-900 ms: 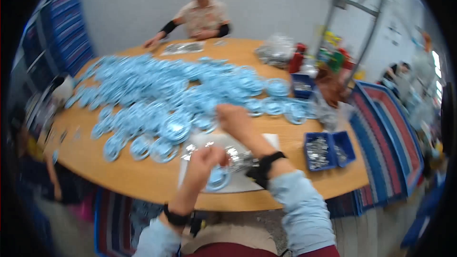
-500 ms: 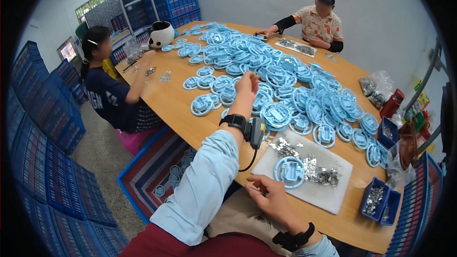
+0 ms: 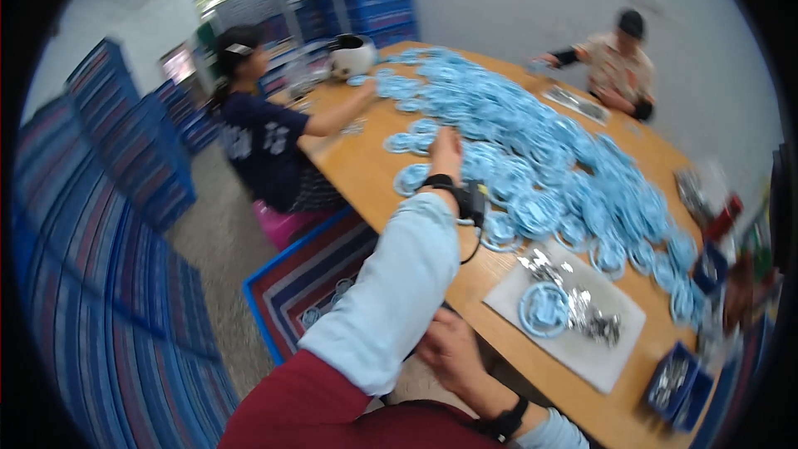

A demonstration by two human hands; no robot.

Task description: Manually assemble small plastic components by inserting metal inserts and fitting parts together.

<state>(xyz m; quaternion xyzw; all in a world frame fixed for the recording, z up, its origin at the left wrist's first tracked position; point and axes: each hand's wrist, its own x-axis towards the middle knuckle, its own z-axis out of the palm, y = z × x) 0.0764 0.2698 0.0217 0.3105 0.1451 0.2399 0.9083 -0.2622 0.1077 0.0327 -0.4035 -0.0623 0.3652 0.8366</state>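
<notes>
My left hand (image 3: 446, 150) reaches out over the near left side of a large pile of light-blue round plastic rings with moulded centres (image 3: 532, 141). Motion blur and the viewing angle hide its fingers and anything in them. A wrist device with a cable is strapped on that arm. Low by the table's near edge, my right hand (image 3: 453, 351) rests with fingers loosely bent and apart, nothing visible in it; my left forearm partly covers it. One blue ring (image 3: 544, 309) lies on a white board (image 3: 573, 353) beside small shiny metal pieces (image 3: 594, 316).
Blue bins (image 3: 672, 381) with metal parts stand at the table's right. A red bottle (image 3: 725, 214) is behind them. Two people sit at the left (image 3: 266, 133) and far right (image 3: 619, 66). A large blue-rimmed crate (image 3: 266, 316) stands below the table; stacked blue crates (image 3: 108, 241) fill the left.
The view has swung left and blurred. My left hand has shifted left across the pile's near side. The left person's hand has moved to the rings; the far person's hand has drawn off the pile.
</notes>
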